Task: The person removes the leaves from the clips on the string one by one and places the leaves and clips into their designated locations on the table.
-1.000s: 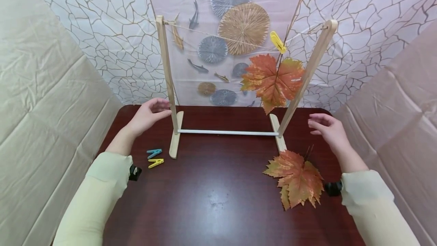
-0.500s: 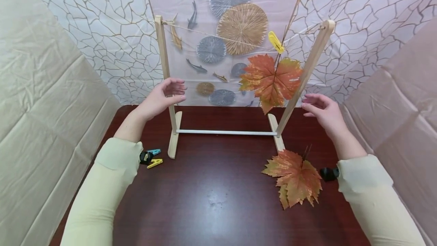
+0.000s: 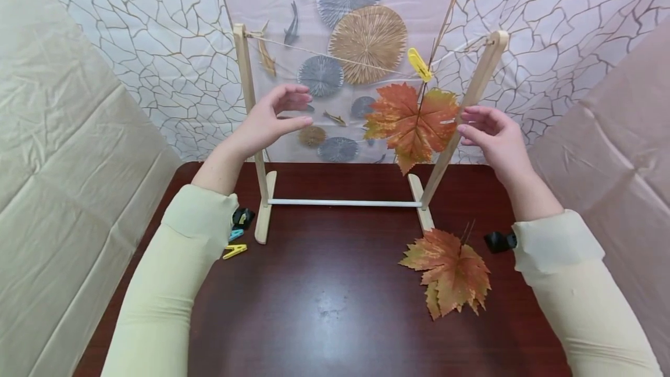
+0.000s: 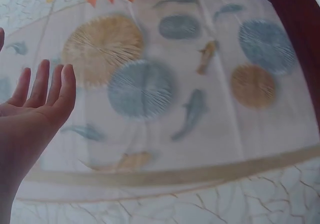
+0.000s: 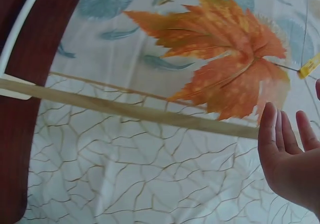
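An orange maple leaf [image 3: 413, 124] hangs by its stem from the string [image 3: 335, 60] of a wooden frame, clipped with a yellow clothespin [image 3: 419, 64]. My left hand [image 3: 272, 118] is raised near the frame's left post, fingers relaxed and holding nothing. At the right post [image 3: 473, 92], my right hand [image 3: 494, 138] is lifted with loosely bent fingers and nothing in them. In the right wrist view, its fingertips overlap the post close to the hanging leaf [image 5: 225, 54]. Fingers of the left hand [image 4: 40, 102] spread loosely in the left wrist view.
More maple leaves [image 3: 450, 272] lie in a pile on the dark table [image 3: 314, 284] at front right. A blue clothespin [image 3: 237, 235] and a yellow one [image 3: 235, 251] lie by the left forearm. A white rod [image 3: 345, 203] joins the frame's feet. Patterned cloth stands behind.
Both hands have risen from low beside the frame. The left moved up and rightward past the left post; the right moved up beside the right post. Leaves and clothespins stay put.
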`<move>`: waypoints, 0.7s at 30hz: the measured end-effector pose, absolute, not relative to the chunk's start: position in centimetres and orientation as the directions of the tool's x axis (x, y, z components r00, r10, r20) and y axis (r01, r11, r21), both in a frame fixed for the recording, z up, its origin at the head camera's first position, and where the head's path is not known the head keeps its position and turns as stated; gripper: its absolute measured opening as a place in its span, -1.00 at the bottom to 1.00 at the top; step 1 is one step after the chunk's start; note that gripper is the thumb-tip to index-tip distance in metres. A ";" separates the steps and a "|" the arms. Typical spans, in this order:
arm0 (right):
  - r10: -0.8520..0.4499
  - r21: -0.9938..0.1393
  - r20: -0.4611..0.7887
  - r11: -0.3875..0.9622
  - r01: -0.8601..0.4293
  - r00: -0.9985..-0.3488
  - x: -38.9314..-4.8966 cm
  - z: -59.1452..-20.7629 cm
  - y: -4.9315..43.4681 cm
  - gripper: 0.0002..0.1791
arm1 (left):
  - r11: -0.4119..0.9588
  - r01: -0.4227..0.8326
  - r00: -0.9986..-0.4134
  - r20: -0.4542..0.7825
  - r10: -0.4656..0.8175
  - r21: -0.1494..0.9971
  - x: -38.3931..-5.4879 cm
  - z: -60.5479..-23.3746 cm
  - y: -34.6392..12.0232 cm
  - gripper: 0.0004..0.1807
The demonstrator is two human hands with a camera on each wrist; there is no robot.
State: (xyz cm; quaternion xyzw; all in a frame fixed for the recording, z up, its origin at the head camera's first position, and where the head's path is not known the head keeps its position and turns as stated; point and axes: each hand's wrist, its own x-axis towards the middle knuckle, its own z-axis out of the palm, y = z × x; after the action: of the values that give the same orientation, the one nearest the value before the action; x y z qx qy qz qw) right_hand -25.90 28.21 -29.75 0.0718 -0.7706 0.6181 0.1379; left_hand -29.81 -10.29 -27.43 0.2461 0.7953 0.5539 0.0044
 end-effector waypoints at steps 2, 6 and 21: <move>0.060 -0.927 0.306 0.244 -0.283 -0.950 -26.1 -29.1 27.7 -0.62 | 0.252 0.399 -0.873 0.282 0.398 0.882 -29.9 -26.7 -9.5 -0.43; 0.061 -0.910 0.305 0.311 -0.272 -0.950 -26.7 -28.1 26.8 -0.57 | 0.221 0.419 -0.859 0.306 0.410 0.880 -30.2 -25.0 -7.6 -0.42; 0.090 -0.914 0.201 0.376 -0.153 -0.975 -28.9 -25.9 24.0 -0.47 | 0.173 0.401 -0.862 0.307 0.404 0.900 -32.6 -21.1 -1.2 -0.40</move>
State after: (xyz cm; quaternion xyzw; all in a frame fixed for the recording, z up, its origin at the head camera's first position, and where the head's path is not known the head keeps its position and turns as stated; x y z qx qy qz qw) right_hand -28.91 24.01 -25.93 0.0191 -0.8222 0.5583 0.1091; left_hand -32.59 -1.15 -21.10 0.2627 0.7657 0.5871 0.0010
